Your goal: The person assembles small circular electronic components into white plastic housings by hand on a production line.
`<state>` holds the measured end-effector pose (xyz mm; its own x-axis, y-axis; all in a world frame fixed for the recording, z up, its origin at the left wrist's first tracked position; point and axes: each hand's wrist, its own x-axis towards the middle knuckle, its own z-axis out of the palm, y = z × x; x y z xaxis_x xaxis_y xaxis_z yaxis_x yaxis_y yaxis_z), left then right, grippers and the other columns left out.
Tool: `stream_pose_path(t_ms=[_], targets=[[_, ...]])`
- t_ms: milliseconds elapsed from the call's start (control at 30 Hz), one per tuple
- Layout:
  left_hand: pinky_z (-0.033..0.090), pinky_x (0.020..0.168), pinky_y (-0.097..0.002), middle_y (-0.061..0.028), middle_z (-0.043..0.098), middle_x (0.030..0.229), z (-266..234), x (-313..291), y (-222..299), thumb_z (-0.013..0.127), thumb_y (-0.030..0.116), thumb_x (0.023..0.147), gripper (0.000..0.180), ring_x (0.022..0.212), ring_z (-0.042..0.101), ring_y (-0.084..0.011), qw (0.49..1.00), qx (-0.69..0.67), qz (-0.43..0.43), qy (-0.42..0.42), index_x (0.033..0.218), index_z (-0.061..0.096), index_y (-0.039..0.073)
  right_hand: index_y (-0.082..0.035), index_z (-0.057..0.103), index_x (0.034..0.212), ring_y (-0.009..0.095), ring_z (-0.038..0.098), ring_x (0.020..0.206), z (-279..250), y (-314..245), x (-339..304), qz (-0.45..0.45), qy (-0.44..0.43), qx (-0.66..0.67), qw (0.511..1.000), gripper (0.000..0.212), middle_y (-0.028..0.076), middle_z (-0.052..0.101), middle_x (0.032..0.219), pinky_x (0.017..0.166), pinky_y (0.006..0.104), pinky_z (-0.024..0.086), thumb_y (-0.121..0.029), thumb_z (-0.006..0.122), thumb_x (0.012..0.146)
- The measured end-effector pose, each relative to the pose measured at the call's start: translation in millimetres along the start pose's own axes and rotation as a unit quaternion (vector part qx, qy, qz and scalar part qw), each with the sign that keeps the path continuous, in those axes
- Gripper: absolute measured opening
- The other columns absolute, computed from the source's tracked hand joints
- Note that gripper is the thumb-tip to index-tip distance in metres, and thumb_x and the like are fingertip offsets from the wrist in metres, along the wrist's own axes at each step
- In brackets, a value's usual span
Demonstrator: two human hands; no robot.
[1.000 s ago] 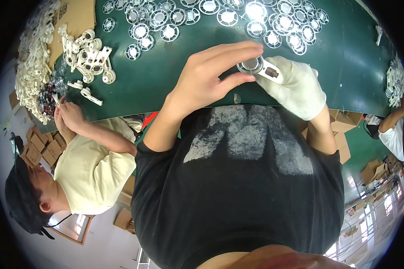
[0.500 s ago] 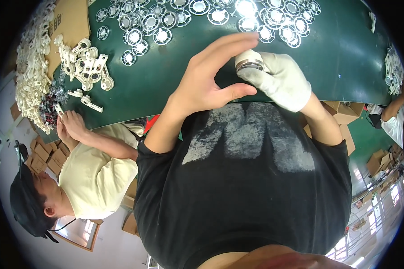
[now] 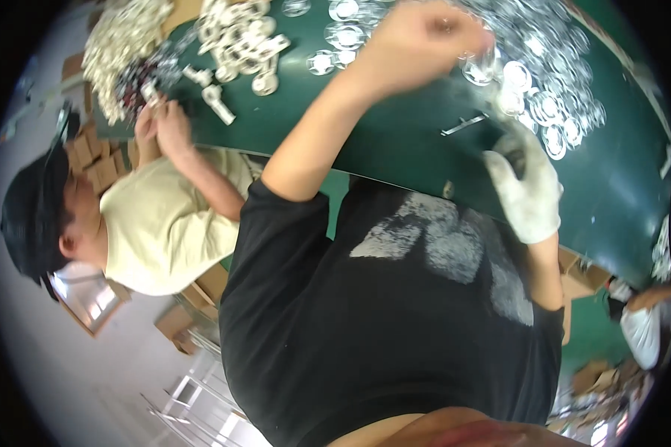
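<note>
My bare left hand is stretched over the far side of the table, at the edge of a pile of silver spoked discs. It is smeared by motion, so its grip cannot be made out. My right hand, in a white glove, is above the table nearer to me, its thumb spread away from the fingers. Just beyond its blurred fingertips sits a whitish round part; contact with it is unclear. A thin metal strip lies between my hands.
White plastic parts are heaped at the far left, with a larger pale pile beyond. A co-worker in a cream shirt handles a small white part at left. Another person is at far right. Cardboard boxes stand below the table.
My hands have moved apart: the left went up and away toward the discs, the right down to the right. The white round part is no longer in the right palm. The view has turned.
</note>
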<state>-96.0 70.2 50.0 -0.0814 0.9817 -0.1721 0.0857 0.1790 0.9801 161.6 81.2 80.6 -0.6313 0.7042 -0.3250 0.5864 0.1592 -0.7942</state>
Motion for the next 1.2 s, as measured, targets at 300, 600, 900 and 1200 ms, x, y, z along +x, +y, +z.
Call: stream_pose_path(t_ms=[300,600,900,1200], targets=[[0.057,0.084,-0.0352,-0.0202,0.068,0.122,-84,-30,19,0.070,0.013,0.093,0.039,0.098,0.071,-0.0258,0.902,0.231,0.059,0.359,0.127,0.062,-0.004,-0.004,0.068,0.123,0.018,0.067,0.082,25,14,-1,-0.043,-0.060,-0.017,0.997,0.031,0.007,0.069,0.089,0.082,0.0304,0.052,-0.015,0.068,0.094],[0.052,0.089,-0.0469,-0.0208,0.070,0.110,-107,-157,-79,0.086,0.030,0.080,0.071,0.105,0.066,-0.0399,0.738,0.440,-0.164,0.484,0.133,0.052,-0.001,-0.008,0.071,0.119,0.032,0.072,0.101,22,4,6,-0.059,-0.114,-0.063,0.990,0.029,0.016,0.074,0.109,0.090,0.0377,0.056,-0.023,0.064,0.096],[0.043,0.057,-0.0276,-0.0040,0.059,0.061,-60,-153,-8,0.075,0.028,0.093,0.029,0.058,0.050,-0.0090,0.807,0.285,-0.169,0.489,0.091,0.073,-0.001,-0.002,0.065,0.121,0.033,0.068,0.095,5,13,14,-0.285,0.003,-0.075,0.956,0.037,0.013,0.069,0.106,0.081,0.0431,0.055,-0.012,0.075,0.086],[0.040,0.050,-0.0294,-0.0065,0.060,0.058,32,-33,51,0.067,0.029,0.097,0.030,0.051,0.049,-0.0117,0.988,0.144,0.023,-0.048,0.089,0.075,0.001,-0.006,0.062,0.123,0.031,0.068,0.095,7,-5,20,-0.227,0.160,-0.171,0.946,0.047,0.012,0.067,0.100,0.087,0.0392,0.054,-0.011,0.079,0.079]])
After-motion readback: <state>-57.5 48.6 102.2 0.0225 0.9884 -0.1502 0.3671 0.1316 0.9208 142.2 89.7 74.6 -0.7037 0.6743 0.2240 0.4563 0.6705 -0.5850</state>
